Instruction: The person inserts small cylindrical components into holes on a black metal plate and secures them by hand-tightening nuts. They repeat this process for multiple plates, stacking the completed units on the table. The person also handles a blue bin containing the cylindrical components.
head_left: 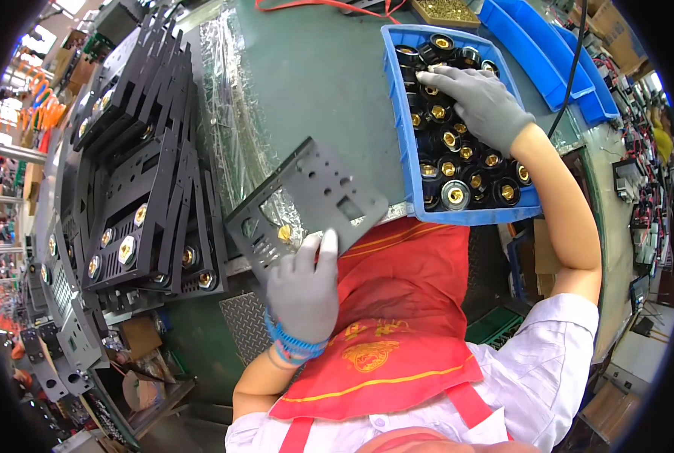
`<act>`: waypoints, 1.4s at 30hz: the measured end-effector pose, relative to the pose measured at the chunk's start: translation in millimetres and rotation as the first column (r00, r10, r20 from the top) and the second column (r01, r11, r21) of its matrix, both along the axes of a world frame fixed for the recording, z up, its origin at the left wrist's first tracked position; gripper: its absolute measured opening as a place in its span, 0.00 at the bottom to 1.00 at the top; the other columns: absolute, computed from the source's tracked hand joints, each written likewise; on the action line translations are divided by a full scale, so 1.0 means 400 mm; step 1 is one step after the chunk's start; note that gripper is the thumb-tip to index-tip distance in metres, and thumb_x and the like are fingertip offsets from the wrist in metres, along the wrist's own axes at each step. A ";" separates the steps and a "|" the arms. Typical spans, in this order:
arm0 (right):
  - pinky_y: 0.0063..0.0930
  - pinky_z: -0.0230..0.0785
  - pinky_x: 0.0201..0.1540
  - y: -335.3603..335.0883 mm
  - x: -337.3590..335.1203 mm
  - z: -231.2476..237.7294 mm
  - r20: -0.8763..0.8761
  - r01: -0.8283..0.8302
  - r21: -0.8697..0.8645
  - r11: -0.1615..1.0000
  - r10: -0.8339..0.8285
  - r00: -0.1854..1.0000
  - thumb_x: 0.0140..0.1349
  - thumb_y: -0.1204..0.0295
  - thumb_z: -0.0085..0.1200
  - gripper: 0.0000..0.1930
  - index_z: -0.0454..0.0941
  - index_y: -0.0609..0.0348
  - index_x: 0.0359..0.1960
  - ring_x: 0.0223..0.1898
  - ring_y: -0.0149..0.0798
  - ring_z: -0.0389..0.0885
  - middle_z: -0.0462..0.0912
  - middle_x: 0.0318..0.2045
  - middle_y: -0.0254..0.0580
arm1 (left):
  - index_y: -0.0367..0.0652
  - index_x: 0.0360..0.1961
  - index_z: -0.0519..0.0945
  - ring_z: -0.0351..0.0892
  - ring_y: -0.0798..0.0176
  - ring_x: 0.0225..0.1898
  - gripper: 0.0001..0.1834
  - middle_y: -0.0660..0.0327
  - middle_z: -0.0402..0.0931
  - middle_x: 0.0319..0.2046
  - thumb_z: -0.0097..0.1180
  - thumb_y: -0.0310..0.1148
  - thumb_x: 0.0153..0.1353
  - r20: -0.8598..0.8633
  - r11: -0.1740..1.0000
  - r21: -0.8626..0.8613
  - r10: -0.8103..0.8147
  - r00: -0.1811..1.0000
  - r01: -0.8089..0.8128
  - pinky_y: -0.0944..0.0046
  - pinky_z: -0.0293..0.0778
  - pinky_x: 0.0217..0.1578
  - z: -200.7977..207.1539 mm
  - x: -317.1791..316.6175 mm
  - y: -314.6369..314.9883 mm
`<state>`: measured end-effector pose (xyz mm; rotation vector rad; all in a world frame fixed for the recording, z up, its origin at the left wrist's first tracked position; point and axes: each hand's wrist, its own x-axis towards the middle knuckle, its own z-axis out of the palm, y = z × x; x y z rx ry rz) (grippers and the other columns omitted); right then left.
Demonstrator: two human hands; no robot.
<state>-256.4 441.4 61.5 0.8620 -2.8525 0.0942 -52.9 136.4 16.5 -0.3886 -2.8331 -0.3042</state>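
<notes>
A flat black metal panel (329,181) with round and rectangular cutouts is tilted over the table's near edge. My left hand (304,291), in a grey glove with pale fingertips, grips its near edge. A small brass-coloured piece (284,233) shows at one of the panel's openings. On the right, a blue plastic bin (401,143) holds many black round parts with brass centres (455,195). My right hand (484,106), gloved the same way, reaches over the bin's far half. Its fingers are stretched out and touch the parts there; the thumb's underside is hidden.
At left stands a leaning stack of black metal housings (144,204) with brass fittings. Clear plastic film (231,98) lies along the green tabletop (314,75). Beyond the bin are a tray of small brass pieces (446,10), more blue bins (533,53) and a red cord (314,9).
</notes>
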 end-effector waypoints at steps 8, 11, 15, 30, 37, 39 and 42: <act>0.44 0.57 0.69 -0.019 0.019 0.011 0.037 -0.117 0.134 0.984 0.113 0.993 0.50 0.85 0.55 0.31 0.75 0.38 0.56 0.64 0.48 0.69 0.71 0.63 0.36 | 0.41 0.53 0.78 0.78 0.48 0.43 0.19 0.54 0.79 0.48 0.61 0.29 0.59 -0.073 0.972 0.223 -0.062 0.995 0.077 0.53 0.75 0.44 -0.069 -0.100 0.086; 0.43 0.61 0.66 0.002 0.011 -0.004 -0.032 -0.119 0.143 0.982 0.125 0.992 0.51 0.82 0.59 0.26 0.75 0.45 0.53 0.63 0.46 0.70 0.77 0.55 0.37 | 0.39 0.47 0.81 0.79 0.48 0.42 0.14 0.51 0.80 0.45 0.61 0.27 0.59 -0.113 0.949 0.303 -0.058 0.992 0.090 0.53 0.75 0.44 -0.045 -0.088 0.079; 0.35 0.72 0.51 -0.002 0.068 0.029 0.080 0.033 -0.463 0.886 0.004 0.997 0.52 0.80 0.60 0.23 0.73 0.51 0.51 0.51 0.50 0.79 0.82 0.44 0.43 | 0.37 0.45 0.83 0.81 0.49 0.41 0.15 0.49 0.81 0.45 0.64 0.25 0.55 -0.186 0.919 0.385 -0.011 0.983 0.083 0.57 0.76 0.43 0.014 -0.057 0.040; 0.29 0.74 0.40 -0.350 0.374 -0.017 0.337 0.106 -0.885 0.453 0.466 0.818 0.48 0.79 0.70 0.28 0.76 0.60 0.54 0.38 0.37 0.79 0.78 0.42 0.46 | 0.28 0.52 0.74 0.81 0.61 0.48 0.18 0.51 0.80 0.47 0.55 0.31 0.67 0.163 -0.370 0.893 -0.269 0.949 -0.258 0.62 0.78 0.51 0.004 0.026 -0.026; 0.36 0.74 0.40 -0.409 0.370 -0.064 0.215 -0.109 -0.778 0.618 0.426 0.879 0.49 0.79 0.67 0.22 0.79 0.58 0.49 0.39 0.50 0.80 0.79 0.39 0.48 | 0.32 0.49 0.76 0.81 0.65 0.46 0.19 0.56 0.81 0.45 0.63 0.34 0.63 0.291 -0.362 0.865 -0.203 0.935 -0.347 0.63 0.77 0.50 -0.037 0.058 -0.068; 0.36 0.73 0.41 -0.415 0.373 -0.078 0.180 -0.164 -0.775 0.610 0.463 0.868 0.49 0.79 0.67 0.22 0.80 0.56 0.48 0.41 0.50 0.80 0.79 0.41 0.48 | 0.32 0.49 0.78 0.81 0.62 0.49 0.18 0.52 0.80 0.49 0.63 0.34 0.63 0.262 -0.391 0.864 -0.186 0.947 -0.316 0.62 0.78 0.52 -0.060 0.080 -0.072; 0.39 0.72 0.46 -0.423 0.376 -0.064 0.177 -0.241 -0.720 0.651 0.508 0.843 0.49 0.80 0.64 0.20 0.80 0.54 0.47 0.43 0.50 0.79 0.77 0.44 0.47 | 0.30 0.48 0.77 0.82 0.60 0.49 0.18 0.48 0.79 0.50 0.62 0.33 0.64 0.296 -0.482 0.784 -0.264 0.918 -0.392 0.60 0.79 0.53 -0.056 0.100 -0.088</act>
